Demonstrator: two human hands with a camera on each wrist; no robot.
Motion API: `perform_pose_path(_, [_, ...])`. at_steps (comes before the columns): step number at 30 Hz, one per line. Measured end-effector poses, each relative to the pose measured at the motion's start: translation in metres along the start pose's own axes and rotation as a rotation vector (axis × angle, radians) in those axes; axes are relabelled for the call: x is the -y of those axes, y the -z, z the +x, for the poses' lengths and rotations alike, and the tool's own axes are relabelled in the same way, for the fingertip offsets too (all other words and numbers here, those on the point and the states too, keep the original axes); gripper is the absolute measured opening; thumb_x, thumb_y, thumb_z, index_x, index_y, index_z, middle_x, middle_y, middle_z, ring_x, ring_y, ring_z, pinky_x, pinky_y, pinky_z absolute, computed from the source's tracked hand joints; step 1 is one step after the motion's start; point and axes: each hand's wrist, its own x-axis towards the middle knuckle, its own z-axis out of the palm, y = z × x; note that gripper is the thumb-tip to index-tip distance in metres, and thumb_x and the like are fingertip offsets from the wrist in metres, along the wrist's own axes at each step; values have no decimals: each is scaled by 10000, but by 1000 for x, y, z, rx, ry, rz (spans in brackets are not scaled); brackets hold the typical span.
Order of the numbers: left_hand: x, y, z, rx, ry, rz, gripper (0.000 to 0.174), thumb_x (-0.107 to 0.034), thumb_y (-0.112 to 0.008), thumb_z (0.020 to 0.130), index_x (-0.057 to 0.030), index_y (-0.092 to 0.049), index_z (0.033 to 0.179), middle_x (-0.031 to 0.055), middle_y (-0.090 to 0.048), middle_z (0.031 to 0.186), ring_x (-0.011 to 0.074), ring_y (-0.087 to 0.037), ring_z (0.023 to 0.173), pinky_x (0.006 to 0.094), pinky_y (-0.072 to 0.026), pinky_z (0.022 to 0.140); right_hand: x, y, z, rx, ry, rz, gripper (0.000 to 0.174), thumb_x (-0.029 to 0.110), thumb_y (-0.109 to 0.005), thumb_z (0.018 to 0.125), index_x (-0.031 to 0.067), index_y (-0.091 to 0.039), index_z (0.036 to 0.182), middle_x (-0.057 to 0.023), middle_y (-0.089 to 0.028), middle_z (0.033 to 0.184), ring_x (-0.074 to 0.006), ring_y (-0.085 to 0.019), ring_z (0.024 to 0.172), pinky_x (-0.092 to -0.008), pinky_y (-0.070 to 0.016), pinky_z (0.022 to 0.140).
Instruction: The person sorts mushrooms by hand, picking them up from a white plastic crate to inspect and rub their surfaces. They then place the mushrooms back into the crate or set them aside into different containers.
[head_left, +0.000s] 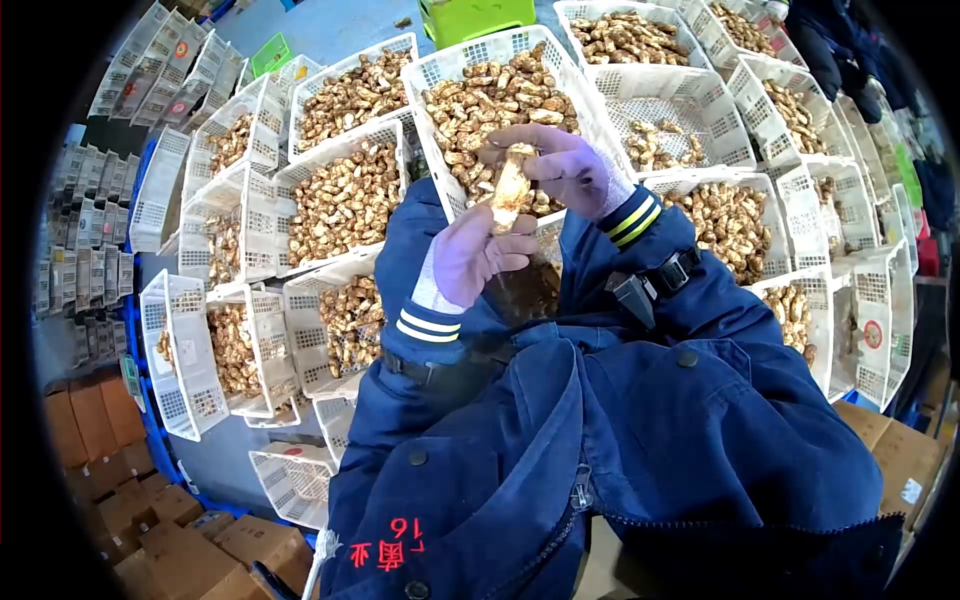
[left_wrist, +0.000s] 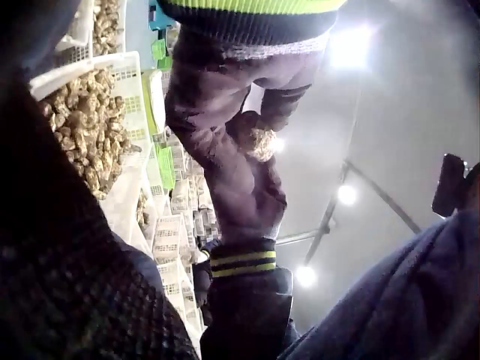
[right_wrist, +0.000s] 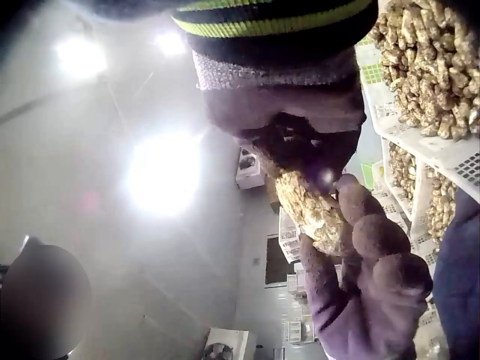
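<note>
A thick, pale mushroom with brown patches point(head_left: 512, 188) is held upright between both gloved hands. My left hand point(head_left: 462, 258) grips its lower end, thumb along the near side. My right hand point(head_left: 578, 172) pinches it near the top, its fingers partly hidden behind. In the right wrist view the mushroom's scaly side point(right_wrist: 309, 211) shows between the two hands. The left wrist view shows only one end of the mushroom point(left_wrist: 262, 145), the rest covered by fingers. Just beyond the hands, a white crate point(head_left: 422, 75) is heaped with similar mushrooms.
More white crates of mushrooms surround the person, such as one on the left point(head_left: 284, 228) and one on the right point(head_left: 762, 262). A green crate point(head_left: 470, 20) stands at the far side. Cardboard boxes point(head_left: 190, 560) lie at lower left. Another person's dark clothing point(head_left: 825, 45) shows at upper right.
</note>
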Motion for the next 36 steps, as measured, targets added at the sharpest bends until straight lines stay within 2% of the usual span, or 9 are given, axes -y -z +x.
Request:
perform_pose_path(4, [7,-17,2,-290,-209,354,480,-200,-498,976,102,-383,1331,172,-605,1113,265,-645,987,318,-544,803,-10,-3,1,-129,58,127,555,151,-593,825,-39,-465,1330,-138,-570,1241,-202,-519,1159,-310,-421,978])
perform_pose_path(5, [3,-26,5,-349,-231,357,466,-120,-559,935,107,-413,1315,157,-608,1104,231,-644,959,296,-528,816,-15,-3,-1,-268,-22,-3,582,162,-594,836,-47,-434,1354,-124,-553,1255,-202,-547,1094,-307,-453,920])
perform_pose_path(8, [3,-31,7,-514,-365,635,456,-93,-676,854,80,-517,1246,123,-624,1068,152,-617,891,232,-500,792,-21,-1,-15,9,301,-906,348,202,-581,856,-61,-552,1083,-62,-583,1054,-159,-567,915,-317,-471,778])
perform_pose_path(10, [11,-28,9,-566,-438,699,466,-59,-721,794,41,-559,1219,89,-627,1046,138,-580,895,254,-481,811,-23,-27,-19,-270,-32,-220,162,132,-579,855,26,-602,976,-106,-583,924,-185,-570,848,-318,-464,712])
perform_pose_path(13, [9,-35,10,-605,-568,1019,452,-96,-756,755,-2,-604,1170,96,-629,1021,168,-582,881,298,-485,792,-21,-31,-24,-286,157,-504,211,201,-607,855,16,-630,956,-86,-590,886,-158,-552,815,-309,-448,676])
perform_pose_path(20, [0,-58,0,-520,-860,1459,445,-102,-782,721,-20,-613,1125,125,-621,967,234,-614,848,329,-504,742,-27,-18,-22,-323,102,-300,277,243,-624,854,-6,-647,973,-47,-590,805,-133,-552,747,-293,-435,650])
perform_pose_path(28, [-22,-59,-4,-600,-725,1023,351,-45,-566,886,22,-546,1230,123,-639,1009,139,-609,815,267,-508,727,-67,13,-22,-70,19,51,214,166,-553,911,33,-625,1062,-52,-620,918,-169,-575,776,-298,-453,688])
perform_pose_path(32, [-37,-53,4,-262,-471,1016,428,-89,-482,922,37,-459,1331,121,-633,1098,116,-599,752,237,-492,697,-53,5,-32,68,-57,38,141,49,-491,939,2,-601,1015,-34,-620,939,-176,-577,801,-292,-468,727])
perform_pose_path(36, [-38,-78,-1,-153,-146,679,502,-103,-498,905,35,-396,1376,111,-608,1182,103,-566,610,231,-481,584,-74,12,-35,177,494,-128,210,125,-480,928,-13,-606,1026,-86,-633,949,-225,-604,827,-313,-483,759])
